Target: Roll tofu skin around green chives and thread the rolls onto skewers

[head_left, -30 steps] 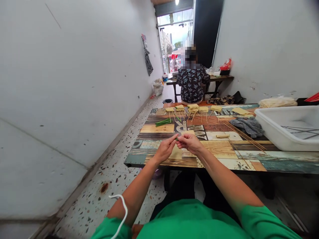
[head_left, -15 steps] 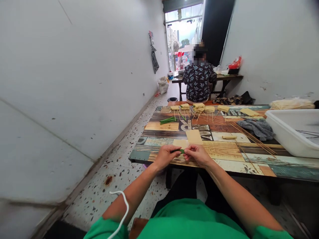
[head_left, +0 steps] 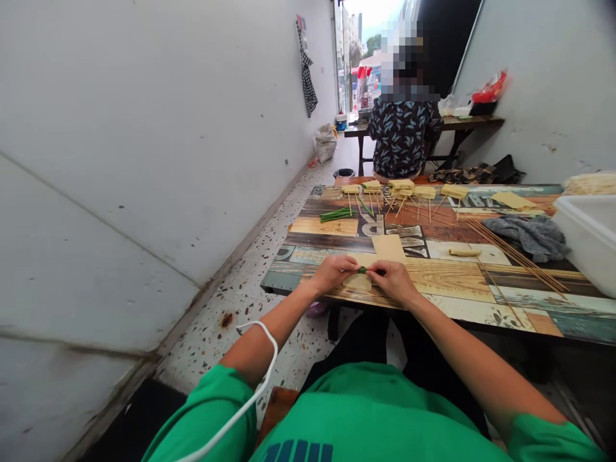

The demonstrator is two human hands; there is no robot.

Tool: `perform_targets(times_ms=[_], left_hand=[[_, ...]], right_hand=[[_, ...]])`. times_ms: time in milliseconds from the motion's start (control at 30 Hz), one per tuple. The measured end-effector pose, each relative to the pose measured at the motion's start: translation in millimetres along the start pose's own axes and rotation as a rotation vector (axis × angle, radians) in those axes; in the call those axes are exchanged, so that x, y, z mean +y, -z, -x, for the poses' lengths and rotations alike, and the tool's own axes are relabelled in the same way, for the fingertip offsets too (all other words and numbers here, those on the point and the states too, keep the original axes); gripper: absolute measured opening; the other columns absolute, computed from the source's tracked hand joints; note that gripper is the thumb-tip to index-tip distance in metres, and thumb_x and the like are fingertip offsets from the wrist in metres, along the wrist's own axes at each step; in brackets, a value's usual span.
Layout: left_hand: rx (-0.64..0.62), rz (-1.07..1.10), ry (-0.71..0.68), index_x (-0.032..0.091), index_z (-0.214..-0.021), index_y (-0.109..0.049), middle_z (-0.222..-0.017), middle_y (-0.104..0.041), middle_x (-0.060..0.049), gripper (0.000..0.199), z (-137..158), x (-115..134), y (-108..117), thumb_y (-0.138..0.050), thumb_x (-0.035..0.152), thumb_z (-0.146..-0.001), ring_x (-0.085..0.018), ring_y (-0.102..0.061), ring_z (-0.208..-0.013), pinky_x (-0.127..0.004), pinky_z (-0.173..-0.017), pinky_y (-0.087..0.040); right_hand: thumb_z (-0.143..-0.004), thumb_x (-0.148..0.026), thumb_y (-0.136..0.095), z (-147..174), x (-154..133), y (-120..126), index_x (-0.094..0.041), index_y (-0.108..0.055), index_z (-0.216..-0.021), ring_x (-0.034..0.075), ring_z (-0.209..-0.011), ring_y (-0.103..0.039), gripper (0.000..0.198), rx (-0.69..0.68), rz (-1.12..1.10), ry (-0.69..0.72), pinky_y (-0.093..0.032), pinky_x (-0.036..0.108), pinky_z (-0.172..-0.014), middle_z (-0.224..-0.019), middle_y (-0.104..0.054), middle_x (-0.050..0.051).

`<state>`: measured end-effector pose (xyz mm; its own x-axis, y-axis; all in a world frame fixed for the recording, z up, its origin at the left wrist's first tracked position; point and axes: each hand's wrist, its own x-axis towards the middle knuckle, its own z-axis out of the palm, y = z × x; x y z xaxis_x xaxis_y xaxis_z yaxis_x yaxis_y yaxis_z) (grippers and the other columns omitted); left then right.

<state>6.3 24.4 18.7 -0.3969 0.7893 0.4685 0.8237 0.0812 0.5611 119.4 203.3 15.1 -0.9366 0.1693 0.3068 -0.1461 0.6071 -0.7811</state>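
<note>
My left hand [head_left: 333,274] and my right hand [head_left: 393,280] meet close to the table's near edge. Between them, pinched at either end by the fingertips, is a short bunch of chives [head_left: 362,270]. Directly beneath lies a pale yellow tofu skin sheet [head_left: 359,282], partly covered by the fingers. Another tofu skin sheet [head_left: 389,248] lies just beyond it. Farther off to the left is a pile of long green chives [head_left: 337,215]. Right of my hands, a rolled tofu skin [head_left: 464,253] sits on a thin skewer.
Several skewered tofu rolls [head_left: 402,185] line the far side of the patterned table [head_left: 443,282]. Loose skewers [head_left: 520,260], a grey cloth [head_left: 527,237] and a white basin [head_left: 590,247] are at the right. A person [head_left: 404,138] sits beyond, back turned, at another table.
The camera view has shifted, so the scene sits higher and the table reaches farther right. Both hands still hold the chives over the sheet, with the fingertips slightly repositioned.
</note>
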Motion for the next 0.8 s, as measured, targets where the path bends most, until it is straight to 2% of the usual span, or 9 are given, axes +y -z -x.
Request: perform_targets(times_ms=[133, 233, 400, 533, 700, 800], left_hand=[[-0.066, -0.071, -0.064, 0.024, -0.094, -0.076, -0.095, -0.074, -0.006, 0.027, 16, 1, -5, -0.050, 0.031, -0.096, -0.016, -0.068, -0.086, -0.026, -0.079, -0.053], [-0.087, -0.102, -0.082, 0.023, -0.091, -0.075, -0.093, -0.074, -0.007, 0.029, 18, 1, -6, -0.048, 0.032, -0.096, -0.017, -0.066, -0.084, -0.030, -0.081, -0.051], [-0.158, -0.169, -0.200, 0.019, -0.089, -0.071, -0.092, -0.071, -0.010, 0.030, 11, -4, -5, -0.044, 0.027, -0.098, -0.019, -0.062, -0.086, -0.035, -0.087, -0.049], [-0.245, -0.322, -0.266, 0.016, -0.098, -0.068, -0.095, -0.067, -0.012, 0.036, 13, 3, 3, -0.034, 0.025, -0.100, -0.020, -0.060, -0.088, -0.035, -0.087, -0.049], [-0.316, -0.340, -0.363, 0.013, -0.110, -0.063, -0.100, -0.063, -0.014, 0.036, 17, 10, 14, -0.049, 0.043, -0.095, -0.024, -0.058, -0.097, -0.038, -0.093, -0.048], [-0.329, -0.351, -0.383, 0.015, -0.105, -0.064, -0.098, -0.063, -0.011, 0.029, 14, 5, 13, -0.044, 0.036, -0.099, -0.022, -0.058, -0.095, -0.036, -0.091, -0.048]], right_hand=[[-0.086, -0.021, -0.054, 13, 2, -6, -0.019, -0.066, -0.073, 0.017, -0.073, -0.062, 0.018, -0.022, 0.157, 0.204, -0.046, 0.029, -0.070, -0.077, -0.070, 0.006], [-0.090, -0.020, -0.050, 17, 4, -10, -0.019, -0.065, -0.076, 0.018, -0.080, -0.061, 0.021, -0.025, 0.244, 0.295, -0.047, 0.030, -0.075, -0.083, -0.069, 0.009], [-0.094, -0.020, -0.044, 16, 3, -12, -0.018, -0.065, -0.076, 0.019, -0.080, -0.058, 0.028, -0.028, 0.372, 0.383, -0.046, 0.031, -0.074, -0.085, -0.067, 0.010], [-0.096, -0.018, -0.041, 16, 1, -10, -0.018, -0.063, -0.074, 0.019, -0.081, -0.056, 0.031, -0.061, 0.427, 0.417, -0.045, 0.031, -0.074, -0.085, -0.065, 0.011], [-0.097, -0.019, -0.039, 15, 1, -8, -0.018, -0.062, -0.073, 0.019, -0.080, -0.054, 0.034, -0.119, 0.476, 0.446, -0.044, 0.031, -0.074, -0.082, -0.064, 0.010], [-0.097, -0.021, -0.040, 14, 1, -6, -0.018, -0.063, -0.075, 0.020, -0.081, -0.056, 0.032, -0.132, 0.428, 0.444, -0.046, 0.032, -0.074, -0.084, -0.064, 0.011]])
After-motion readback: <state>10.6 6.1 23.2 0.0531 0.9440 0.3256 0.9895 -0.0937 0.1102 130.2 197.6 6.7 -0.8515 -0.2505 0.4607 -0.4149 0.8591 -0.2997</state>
